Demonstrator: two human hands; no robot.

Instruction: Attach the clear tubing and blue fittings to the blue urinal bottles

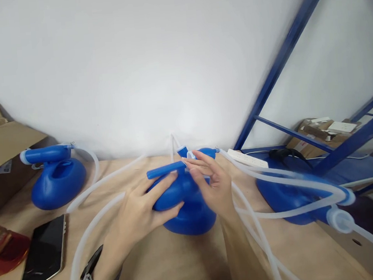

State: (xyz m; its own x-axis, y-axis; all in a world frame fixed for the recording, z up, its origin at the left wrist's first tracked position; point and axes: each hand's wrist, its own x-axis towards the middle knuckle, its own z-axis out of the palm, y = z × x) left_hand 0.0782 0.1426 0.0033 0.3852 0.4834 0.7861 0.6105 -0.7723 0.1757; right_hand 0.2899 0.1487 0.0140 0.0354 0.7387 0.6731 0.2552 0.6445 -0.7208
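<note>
Okay, bar [163, 170] lies crosswise: my left hand [141, 205] grasps bottle [191, 221], right hand [215, 185] at bar's right end, hold unclear.

Central blue container [192, 222] partly hidden behind left hand [143, 209] and right hand [215, 187] | right-hand contact too small for me to tell | carton [13, 140] cut off left, label [2, 168] unreadable | jar [5, 249] blurred, cut off left

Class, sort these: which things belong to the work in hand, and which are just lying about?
In hand:
central blue container, between left hand and right hand
probably pale hoses, matching blue containers

Lying about, apparently:
phone
power strip
cardboard box
</note>
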